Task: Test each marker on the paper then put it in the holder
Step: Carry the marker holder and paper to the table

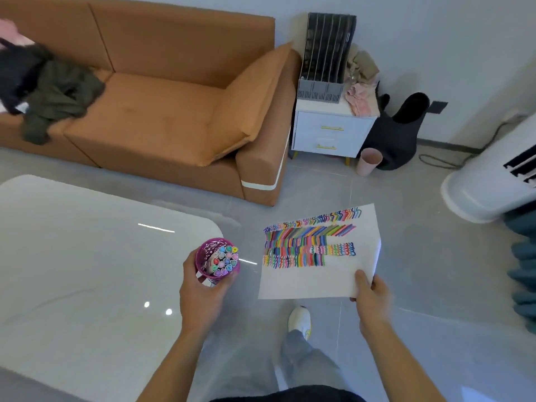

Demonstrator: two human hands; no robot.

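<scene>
Your left hand [203, 288] grips the purple holder [203, 256], full of markers [224, 261], at lower centre, and your right hand [369, 297] pinches the paper [316, 280] corner beside it, so hold the holder upright and, I think, set both gently on the white counter [87, 256] at left.

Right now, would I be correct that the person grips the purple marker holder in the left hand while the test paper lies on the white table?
Not quite: the left hand does grip the purple marker holder, but the test paper is off the white table; the right hand pinches its near corner above the floor, per the head view.
</scene>
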